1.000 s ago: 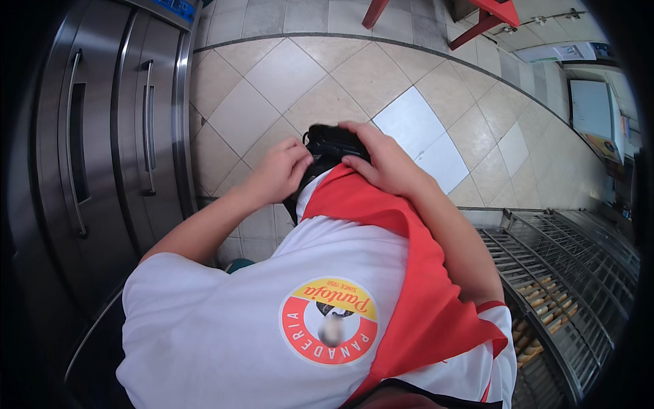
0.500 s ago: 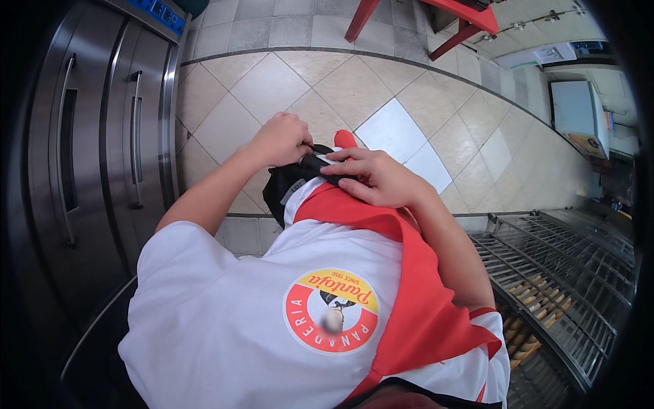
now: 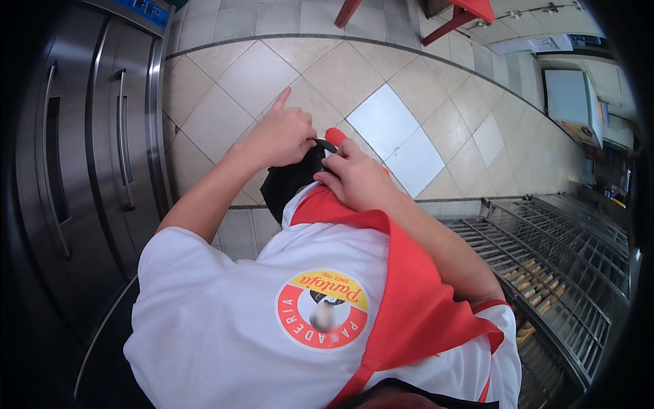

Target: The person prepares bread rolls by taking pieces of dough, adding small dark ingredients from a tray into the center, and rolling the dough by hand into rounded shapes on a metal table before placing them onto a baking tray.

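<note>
At my waist, beyond the hem of my white and red shirt [image 3: 252, 286], sits a black item [image 3: 289, 183] that looks like a pouch or a fold of dark cloth. My left hand [image 3: 287, 136] is at its far left edge, index finger stretched out and the other fingers curled in against it. From the right, my right hand [image 3: 357, 176] closes with bent fingers and thumb on its right part, where a bit of white shows. A red rounded thing [image 3: 334, 136] pokes out just past my right fingers. What lies inside the fingers is partly hidden.
On the left stand steel ovens [image 3: 102, 136] with long upright handles. A metal rack [image 3: 538, 238] with long bread pieces [image 3: 538, 286] is at my right. Red table legs [image 3: 449, 26] stand on the tiled floor [image 3: 225, 88] ahead; a white box-like unit [image 3: 571, 99] is farther right.
My left index finger has stretched out away from me. My right fingers have drawn in and bent more round the black item. The whole view has shifted slightly.
</note>
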A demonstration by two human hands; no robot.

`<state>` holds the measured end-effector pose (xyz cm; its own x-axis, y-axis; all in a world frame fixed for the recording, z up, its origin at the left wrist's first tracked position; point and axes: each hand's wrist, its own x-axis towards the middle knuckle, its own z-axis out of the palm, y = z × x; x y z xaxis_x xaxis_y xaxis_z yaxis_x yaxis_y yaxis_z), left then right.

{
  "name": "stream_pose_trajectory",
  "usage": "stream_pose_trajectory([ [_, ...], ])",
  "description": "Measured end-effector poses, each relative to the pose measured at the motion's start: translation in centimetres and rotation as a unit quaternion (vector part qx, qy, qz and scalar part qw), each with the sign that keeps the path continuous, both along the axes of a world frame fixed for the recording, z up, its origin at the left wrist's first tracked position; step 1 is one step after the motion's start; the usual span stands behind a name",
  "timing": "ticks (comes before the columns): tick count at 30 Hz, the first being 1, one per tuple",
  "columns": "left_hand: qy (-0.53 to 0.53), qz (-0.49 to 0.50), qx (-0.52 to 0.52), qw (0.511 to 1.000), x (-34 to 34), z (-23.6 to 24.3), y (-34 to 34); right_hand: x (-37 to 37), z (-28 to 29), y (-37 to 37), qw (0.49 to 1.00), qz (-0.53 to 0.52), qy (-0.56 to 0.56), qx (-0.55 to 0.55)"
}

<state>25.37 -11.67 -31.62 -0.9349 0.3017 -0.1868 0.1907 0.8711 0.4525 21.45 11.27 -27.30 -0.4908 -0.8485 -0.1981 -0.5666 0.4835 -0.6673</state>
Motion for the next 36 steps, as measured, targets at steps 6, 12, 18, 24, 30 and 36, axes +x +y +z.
stream_pose_trajectory([
  [6, -0.007, -0.013, 0.000, 1.000, -0.6, -0.9, -0.1, -0.1, -0.8, -0.5, 0.998, -0.050, 0.028, 0.010],
  [12, 0.019, -0.041, -0.013, 0.999, -1.5, -0.3, -0.4, -1.6, -1.9, -2.2, 0.994, -0.033, 0.078, 0.071],
  [18, 0.000, -0.045, -0.019, 0.999, -1.7, -0.3, -0.9, -2.5, -1.7, -2.8, 0.999, -0.031, 0.029, 0.000],
  [24, -0.006, -0.049, -0.023, 0.999, -1.3, 0.2, -1.3, -3.8, -1.7, -3.8, 0.985, -0.036, -0.036, 0.162],
  [30, -0.037, 0.050, 0.048, 0.997, 1.9, 2.6, -1.9, -4.8, -2.0, -3.1, 0.986, -0.028, -0.145, 0.081],
  [36, -0.135, 0.127, 0.203, 0.961, 4.2, 3.1, -1.3, -4.7, -2.6, -2.6, 0.994, -0.010, -0.108, -0.011],
])
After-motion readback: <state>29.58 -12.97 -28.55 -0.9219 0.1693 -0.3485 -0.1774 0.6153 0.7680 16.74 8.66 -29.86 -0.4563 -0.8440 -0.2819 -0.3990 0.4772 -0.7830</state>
